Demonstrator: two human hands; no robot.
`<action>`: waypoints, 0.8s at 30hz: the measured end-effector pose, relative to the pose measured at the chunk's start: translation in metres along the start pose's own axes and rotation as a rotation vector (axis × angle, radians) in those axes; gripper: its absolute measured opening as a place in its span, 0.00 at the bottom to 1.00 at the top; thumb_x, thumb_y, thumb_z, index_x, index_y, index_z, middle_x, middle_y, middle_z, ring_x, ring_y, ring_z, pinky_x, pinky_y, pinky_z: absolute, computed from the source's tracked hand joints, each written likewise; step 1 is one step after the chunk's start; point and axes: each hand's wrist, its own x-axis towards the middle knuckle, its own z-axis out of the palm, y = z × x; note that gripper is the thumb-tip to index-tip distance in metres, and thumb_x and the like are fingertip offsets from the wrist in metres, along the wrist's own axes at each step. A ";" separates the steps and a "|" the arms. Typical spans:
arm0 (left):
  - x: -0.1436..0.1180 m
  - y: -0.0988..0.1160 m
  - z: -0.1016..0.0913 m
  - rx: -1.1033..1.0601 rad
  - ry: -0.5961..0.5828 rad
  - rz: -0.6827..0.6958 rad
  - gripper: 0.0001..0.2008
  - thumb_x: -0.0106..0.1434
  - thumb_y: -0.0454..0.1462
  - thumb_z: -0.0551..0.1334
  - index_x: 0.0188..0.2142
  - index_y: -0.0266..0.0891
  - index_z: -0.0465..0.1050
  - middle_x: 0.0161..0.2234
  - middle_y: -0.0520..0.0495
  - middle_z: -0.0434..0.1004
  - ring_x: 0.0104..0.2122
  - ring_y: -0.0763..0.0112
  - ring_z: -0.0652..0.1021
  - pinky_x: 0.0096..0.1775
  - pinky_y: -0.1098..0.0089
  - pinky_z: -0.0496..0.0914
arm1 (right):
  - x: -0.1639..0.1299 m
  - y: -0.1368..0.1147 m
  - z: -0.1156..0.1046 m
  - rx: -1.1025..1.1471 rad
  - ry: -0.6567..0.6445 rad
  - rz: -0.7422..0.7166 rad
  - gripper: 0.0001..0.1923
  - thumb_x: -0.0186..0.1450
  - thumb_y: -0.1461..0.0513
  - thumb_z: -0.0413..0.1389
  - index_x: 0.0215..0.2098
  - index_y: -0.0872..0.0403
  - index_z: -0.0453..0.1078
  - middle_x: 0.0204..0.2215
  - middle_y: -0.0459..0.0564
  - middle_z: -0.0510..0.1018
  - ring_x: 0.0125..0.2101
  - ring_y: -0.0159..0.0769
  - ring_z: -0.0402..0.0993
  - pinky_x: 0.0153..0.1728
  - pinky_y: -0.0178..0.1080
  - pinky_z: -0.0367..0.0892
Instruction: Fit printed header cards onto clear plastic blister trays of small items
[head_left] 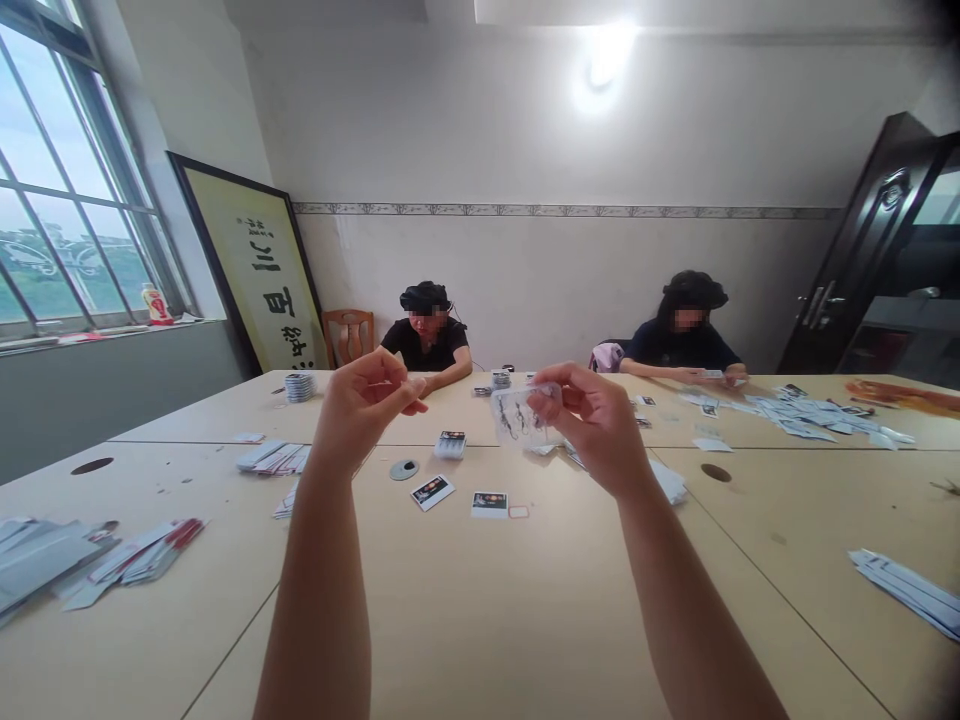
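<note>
1. Long pale beige wooden table, made of several joined tops, filling the lower half of the view; two small round holes in its surface.
2. Two people in black clothes and dark caps seated at the far edge, each with their own hands down on the tabletop, well apart from the raised hands.
3. Loose piles of flat white packets spread at far right; more at near left and near right.
4. Left hand raised above the table, fingers curled, thumb and fingertips pinched together; whether anything small sits in the pinch, cannot tell.
5. Right hand raised at the same height, near the left but apart, gripping a small clear plastic bag with dark marks by its right edge; bag held in the air between the two hands.
6. Two small printed cards with dark pictures flat on the table below the hands.
</note>
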 end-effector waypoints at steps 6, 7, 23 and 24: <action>-0.002 0.006 0.000 -0.034 0.026 -0.007 0.11 0.53 0.38 0.73 0.25 0.39 0.72 0.24 0.49 0.78 0.23 0.68 0.82 0.27 0.74 0.78 | -0.002 -0.003 -0.004 -0.023 -0.054 -0.012 0.09 0.64 0.54 0.63 0.37 0.51 0.76 0.26 0.44 0.75 0.27 0.31 0.71 0.30 0.36 0.68; -0.002 0.007 0.000 -0.029 0.030 -0.006 0.11 0.52 0.38 0.74 0.25 0.39 0.73 0.25 0.49 0.79 0.24 0.68 0.82 0.28 0.74 0.79 | -0.002 -0.004 -0.004 -0.033 -0.064 -0.015 0.09 0.64 0.53 0.63 0.37 0.50 0.76 0.26 0.44 0.75 0.27 0.31 0.71 0.31 0.37 0.68; 0.001 0.005 -0.003 -0.080 0.163 -0.041 0.05 0.48 0.36 0.73 0.23 0.40 0.79 0.20 0.51 0.76 0.21 0.71 0.80 0.28 0.75 0.80 | -0.002 -0.004 -0.006 -0.157 -0.134 -0.064 0.10 0.66 0.52 0.61 0.39 0.49 0.76 0.26 0.44 0.75 0.28 0.31 0.69 0.31 0.37 0.68; 0.001 0.005 -0.002 -0.084 0.173 -0.045 0.05 0.48 0.36 0.72 0.23 0.39 0.79 0.19 0.51 0.76 0.21 0.71 0.80 0.28 0.75 0.80 | -0.002 -0.004 -0.006 -0.161 -0.134 -0.066 0.10 0.66 0.52 0.61 0.38 0.49 0.76 0.26 0.44 0.75 0.28 0.31 0.69 0.31 0.37 0.67</action>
